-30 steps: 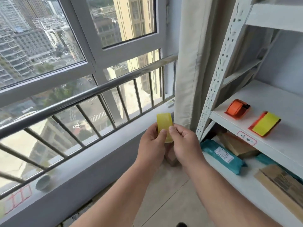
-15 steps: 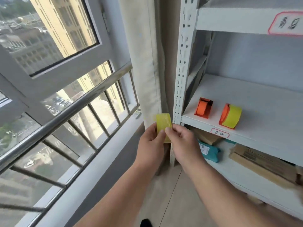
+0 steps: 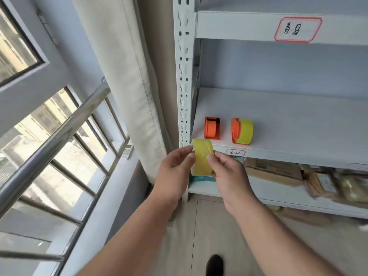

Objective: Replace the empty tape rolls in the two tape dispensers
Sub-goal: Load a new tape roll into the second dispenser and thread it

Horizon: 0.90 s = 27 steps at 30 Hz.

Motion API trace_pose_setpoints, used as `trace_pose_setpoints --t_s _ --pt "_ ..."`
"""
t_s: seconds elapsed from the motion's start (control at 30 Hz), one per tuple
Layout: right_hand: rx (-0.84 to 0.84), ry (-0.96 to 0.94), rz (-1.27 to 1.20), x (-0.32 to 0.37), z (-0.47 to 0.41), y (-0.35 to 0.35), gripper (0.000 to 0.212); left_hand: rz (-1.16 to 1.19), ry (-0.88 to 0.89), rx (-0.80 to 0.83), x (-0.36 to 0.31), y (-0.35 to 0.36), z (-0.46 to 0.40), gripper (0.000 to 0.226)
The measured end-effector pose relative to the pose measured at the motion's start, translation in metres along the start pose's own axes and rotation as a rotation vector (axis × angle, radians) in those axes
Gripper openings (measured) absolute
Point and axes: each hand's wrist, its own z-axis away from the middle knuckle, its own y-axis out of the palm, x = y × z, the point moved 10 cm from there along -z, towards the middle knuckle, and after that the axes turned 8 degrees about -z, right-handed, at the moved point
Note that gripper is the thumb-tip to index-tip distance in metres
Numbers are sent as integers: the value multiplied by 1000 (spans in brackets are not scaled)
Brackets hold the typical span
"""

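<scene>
White metal shelf unit (image 3: 278, 108): on mid shelf, near front-left corner, 2 orange tape dispensers are set side by side, apart. Left dispenser (image 3: 212, 128) w/o tape; right dispenser (image 3: 242, 131) loaded w/ yellow roll. Brown parcels (image 3: 274, 172) are stacked on lower shelf.

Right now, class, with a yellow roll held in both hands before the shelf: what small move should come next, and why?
Probably lift the yellow tape roll toward the left orange dispenser. It shows no yellow tape, while the right dispenser already carries a roll. The left hand and right hand hold the roll just below that shelf.
</scene>
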Motion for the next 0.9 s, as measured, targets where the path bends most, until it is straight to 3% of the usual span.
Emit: trace_pose_setpoints --t_s 0.1,0.27,0.43,0.53,0.63,0.8,0.9 --pt "-33 0 -17 -1 -4 -10 21 -28 7 52 2 11 -9 16" --pt "4 15 -58 -1 -13 -19 47 23 -46 84 0 23 -23 13" --pt "23 48 -119 4 -22 -28 31 112 -75 123 -1 39 -37 26" --pt "50 55 -140 10 -33 -34 21 81 -59 156 -5 50 -45 26" --pt "22 52 -126 16 -45 -42 23 5 -35 204 -12 61 -49 25" --pt "-30 75 -138 17 -70 -55 28 -172 16 274 -16 83 -61 61" --pt "57 84 -135 17 -81 -56 25 -120 24 194 -22 86 -74 43"
